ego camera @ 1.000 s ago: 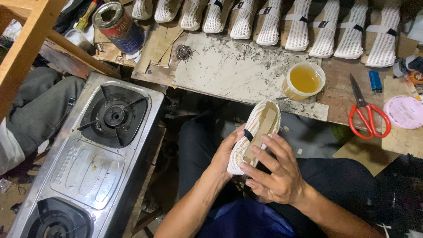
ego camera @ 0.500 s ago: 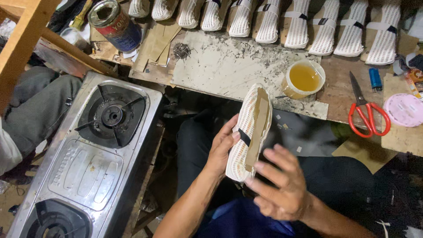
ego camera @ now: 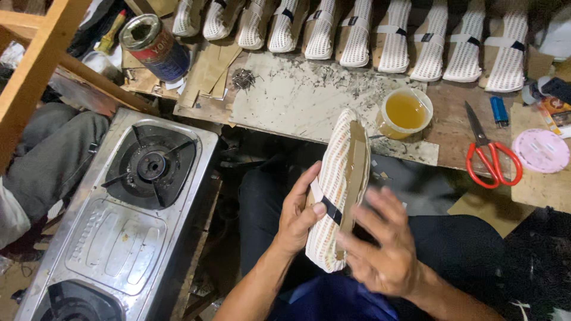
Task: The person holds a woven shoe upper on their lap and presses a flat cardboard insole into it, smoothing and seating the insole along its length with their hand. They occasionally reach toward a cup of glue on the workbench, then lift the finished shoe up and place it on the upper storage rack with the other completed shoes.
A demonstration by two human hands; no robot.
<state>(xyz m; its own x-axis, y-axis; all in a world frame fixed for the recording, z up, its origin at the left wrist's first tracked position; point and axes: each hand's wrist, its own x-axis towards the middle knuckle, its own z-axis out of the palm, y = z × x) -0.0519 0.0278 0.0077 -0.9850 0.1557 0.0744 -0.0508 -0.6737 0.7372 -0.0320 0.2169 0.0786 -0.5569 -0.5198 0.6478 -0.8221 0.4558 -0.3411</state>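
My left hand point(ego camera: 297, 215) grips a white mesh shoe upper point(ego camera: 333, 190) with a brown cardboard insole and a black strap across it, held upright over my lap. My right hand point(ego camera: 383, 249) is blurred, fingers spread, touching the lower right edge of the upper near the insole. A cup of yellow glue point(ego camera: 404, 112) stands on the bench just beyond the upper's top end.
A row of several similar white uppers point(ego camera: 392, 41) lines the back of the workbench point(ego camera: 297, 101). Red-handled scissors point(ego camera: 491, 154), a blue lighter point(ego camera: 498, 110) and a pink round lid point(ego camera: 541, 150) lie to the right. A tin can point(ego camera: 153, 46) stands far left. A gas stove point(ego camera: 128, 208) sits at my left.
The shoe upper has turned more edge-on and upright in my left hand. My right hand slid down from its side to its lower edge, fingers spreading.
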